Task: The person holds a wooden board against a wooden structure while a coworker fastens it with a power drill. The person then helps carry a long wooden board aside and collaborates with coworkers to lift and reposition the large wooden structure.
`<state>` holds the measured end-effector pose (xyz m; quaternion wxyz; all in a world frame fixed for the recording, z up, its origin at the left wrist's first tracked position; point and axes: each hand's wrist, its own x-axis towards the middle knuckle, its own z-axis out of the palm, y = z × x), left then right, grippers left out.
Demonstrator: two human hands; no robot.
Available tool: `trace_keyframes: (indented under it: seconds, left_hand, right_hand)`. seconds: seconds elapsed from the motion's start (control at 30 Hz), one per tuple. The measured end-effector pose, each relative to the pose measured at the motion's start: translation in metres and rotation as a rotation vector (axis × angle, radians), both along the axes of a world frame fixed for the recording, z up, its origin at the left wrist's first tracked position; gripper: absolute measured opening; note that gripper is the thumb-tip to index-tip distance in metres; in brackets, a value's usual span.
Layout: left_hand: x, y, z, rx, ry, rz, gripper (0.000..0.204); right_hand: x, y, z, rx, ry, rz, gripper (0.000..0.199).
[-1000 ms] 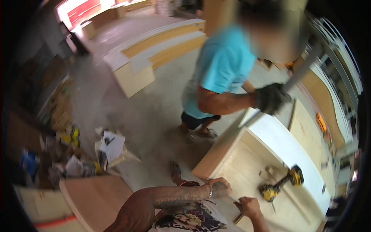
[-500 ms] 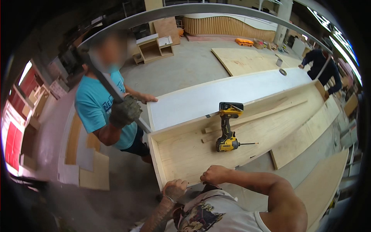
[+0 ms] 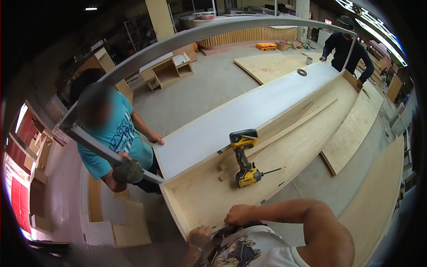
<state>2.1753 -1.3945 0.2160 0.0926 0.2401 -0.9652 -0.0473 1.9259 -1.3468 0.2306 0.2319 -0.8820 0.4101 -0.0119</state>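
Head view. The left hand (image 3: 200, 236) rests on the near end of a long plywood box (image 3: 209, 200), its fingers curled over the rim in a closed grip on the edge. The right hand (image 3: 240, 214) lies on the same near rim, just to the right, fingers bent down over the wood; grip closed on the rim.

The box is a long, shallow, open-topped trough of pale plywood, running away from the near end toward the upper right. Its far side carries a long white panel (image 3: 249, 120). A loose wooden strip (image 3: 289, 129) lies lengthwise inside.

A yellow-and-black drill (image 3: 244, 158) lies on the box floor, bit pointing right, well apart from both hands.

A person in a teal shirt (image 3: 118, 138) stands at the left end, one gloved hand (image 3: 128, 171) gripping a long grey metal bar (image 3: 115, 155). Another person in dark clothes (image 3: 344, 46) stands at the far end.
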Motion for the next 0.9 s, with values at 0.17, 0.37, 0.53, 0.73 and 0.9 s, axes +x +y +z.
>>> trace_keyframes:
  seconds: [0.17, 0.37, 0.53, 0.73, 0.9]
  left_hand:
    - [-0.004, 0.014, -0.019, -0.061, -0.020, 0.047, 0.010]
    - [0.035, 0.059, -0.072, -0.041, -0.069, 0.106, 0.011]
    - [0.067, 0.091, -0.083, -0.055, -0.068, 0.109, 0.018]
    - [0.061, 0.129, -0.091, 0.014, -0.090, 0.213, 0.033]
    - [0.053, 0.161, -0.082, 0.001, -0.146, 0.310, 0.040]
  right_hand:
    - [0.002, 0.010, -0.029, -0.049, 0.009, 0.043, 0.016]
    - [0.037, 0.043, -0.065, -0.021, -0.018, 0.112, 0.019]
    - [0.063, 0.057, -0.079, -0.032, 0.063, 0.141, 0.022]
    - [0.060, 0.084, -0.076, -0.023, 0.078, 0.218, 0.023]
    - [0.059, 0.090, -0.081, 0.027, 0.071, 0.265, 0.021]
